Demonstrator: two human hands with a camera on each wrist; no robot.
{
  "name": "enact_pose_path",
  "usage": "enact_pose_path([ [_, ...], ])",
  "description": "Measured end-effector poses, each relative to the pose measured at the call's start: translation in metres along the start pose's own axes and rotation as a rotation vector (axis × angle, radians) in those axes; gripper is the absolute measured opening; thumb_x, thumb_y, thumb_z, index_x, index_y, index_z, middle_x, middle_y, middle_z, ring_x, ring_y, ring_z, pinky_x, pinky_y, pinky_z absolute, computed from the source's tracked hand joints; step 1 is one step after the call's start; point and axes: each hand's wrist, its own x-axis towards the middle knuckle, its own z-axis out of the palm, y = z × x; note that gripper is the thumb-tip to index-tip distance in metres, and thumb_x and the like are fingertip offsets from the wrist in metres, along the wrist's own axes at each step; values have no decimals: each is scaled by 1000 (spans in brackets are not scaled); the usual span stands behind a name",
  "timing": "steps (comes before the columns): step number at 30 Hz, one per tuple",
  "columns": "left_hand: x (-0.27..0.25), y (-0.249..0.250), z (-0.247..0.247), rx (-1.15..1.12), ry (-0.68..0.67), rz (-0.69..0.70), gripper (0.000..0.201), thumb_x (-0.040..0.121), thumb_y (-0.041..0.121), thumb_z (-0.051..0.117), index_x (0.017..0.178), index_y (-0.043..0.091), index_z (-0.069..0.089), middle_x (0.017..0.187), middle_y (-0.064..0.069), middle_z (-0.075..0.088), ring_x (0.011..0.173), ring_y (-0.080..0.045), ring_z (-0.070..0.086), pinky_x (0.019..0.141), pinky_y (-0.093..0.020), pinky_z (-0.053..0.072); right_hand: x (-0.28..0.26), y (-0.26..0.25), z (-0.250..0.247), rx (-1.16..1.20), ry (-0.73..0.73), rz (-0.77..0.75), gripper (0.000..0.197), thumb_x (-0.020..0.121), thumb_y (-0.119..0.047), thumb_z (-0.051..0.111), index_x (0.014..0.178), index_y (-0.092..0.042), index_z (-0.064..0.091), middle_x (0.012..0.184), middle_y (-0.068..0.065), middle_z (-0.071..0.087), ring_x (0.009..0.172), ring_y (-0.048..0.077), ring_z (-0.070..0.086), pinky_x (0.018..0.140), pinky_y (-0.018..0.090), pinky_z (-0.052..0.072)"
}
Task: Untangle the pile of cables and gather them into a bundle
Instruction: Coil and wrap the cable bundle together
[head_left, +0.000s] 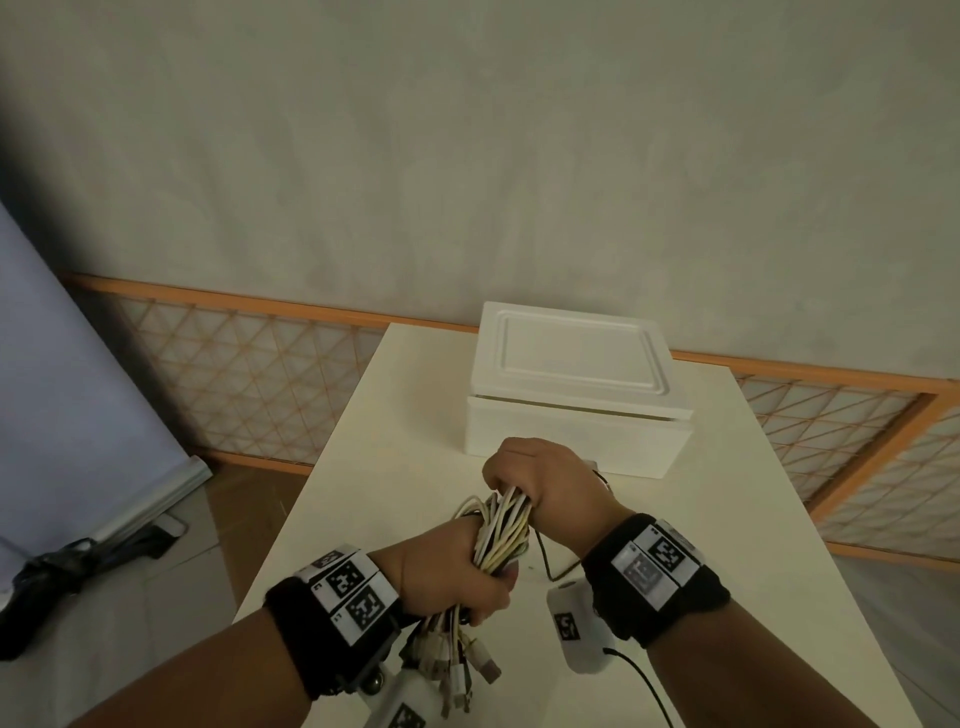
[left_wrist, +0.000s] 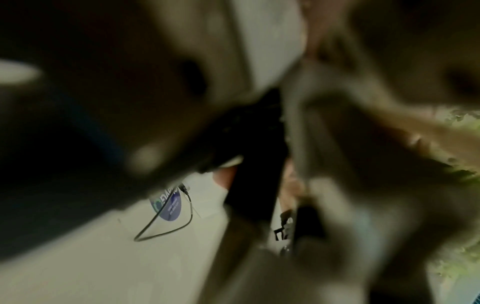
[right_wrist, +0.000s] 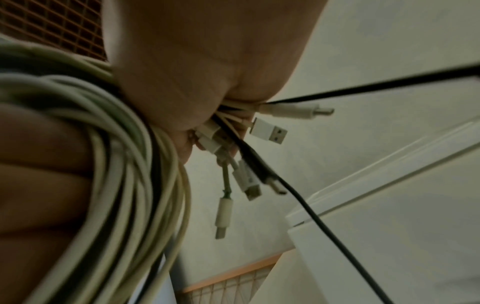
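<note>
Both hands hold one bundle of cables (head_left: 501, 530) above the near middle of the tabletop (head_left: 727, 493). The left hand (head_left: 447, 566) is curled tight round the near part of the bundle, thumb wrapped over the strands. Below that fist a cluster of plugs (head_left: 457, 670) hangs loose, white and grey ends pointing down toward the near edge. The right hand (head_left: 540, 473) is closed round the far part of the same bundle, knuckles up, just beyond the left hand.

The cables are mostly white and cream, with a few dark strands among them. From the right wrist view the cables (right_wrist: 116, 164) loop thickly past the right hand (right_wrist: 202, 61), and several plugs (right_wrist: 270, 132) stick out from under its fingers, one a plain USB end. A thin black cable (right_wrist: 311, 216) runs from that fist down and away to the right.

A white box (head_left: 576, 395) with its lid on stands on the far part of the tabletop, just beyond the right hand. The left wrist view is too blurred to read, apart from a thin black wire (left_wrist: 166, 228) lying looped on a pale surface.
</note>
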Motion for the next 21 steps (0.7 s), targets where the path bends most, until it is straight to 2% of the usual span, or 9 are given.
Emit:
enact_pose_path([
  [3,-1,0,-3,11,-21,-10,24,71,5,60,57,23,53,55,0,53,49,-13,51,52,-20,45,1,3,3,-17,-42,14,13,74,-13,45,77,-16,58,68,-2,54,58,18,50,53,23,40],
  [6,-2,0,-2,-8,-25,-13,20,70,4,60,59,19,52,56,-2,52,48,-12,51,51,-19,44,-1,6,9,-36,-46,21,12,75,-11,52,81,-17,59,70,-2,55,59,18,52,53,23,41],
  [8,-3,1,0,-27,-27,-13,21,69,3,59,58,20,53,54,0,52,47,-11,51,51,-19,44,-1,6,12,-36,-43,23,10,82,-19,52,82,-17,62,69,-2,58,60,19,56,54,25,47],
  [10,-5,2,2,-62,-36,2,25,68,2,59,56,24,56,52,1,53,47,-12,51,52,-20,44,0,6,15,-1,-38,29,25,88,-33,49,81,-16,66,69,-1,63,61,20,61,56,30,52],
  [13,-7,7,5,-136,-54,34,25,65,2,59,55,25,58,52,5,55,47,-13,50,52,-22,43,3,1,9,196,-101,187,37,87,-42,51,83,-12,73,78,1,71,72,16,66,68,32,55],
  [15,-8,7,5,-162,-58,57,20,62,6,60,56,25,58,52,5,55,48,-16,49,54,-25,43,0,2,10,476,-82,361,28,84,-33,66,79,-6,72,77,7,71,73,17,68,73,34,56],
  [17,-9,5,6,-211,-57,85,7,61,9,60,59,13,55,52,-1,54,50,-23,47,57,-29,41,-1,1,14,607,-70,428,20,81,-20,70,71,-3,68,71,12,68,67,20,65,71,39,56],
  [19,-10,3,10,-279,-66,106,7,62,9,60,60,9,54,52,-3,54,50,-24,46,58,-29,41,-2,-1,16,637,-112,447,15,79,-4,63,64,0,61,62,12,59,59,16,55,65,39,51],
  [21,-12,2,15,-378,-97,145,9,64,5,58,60,13,56,50,0,56,49,-21,49,58,-27,43,-3,-4,14,641,-185,455,19,77,8,53,60,-1,54,55,2,48,56,8,44,59,32,42],
])
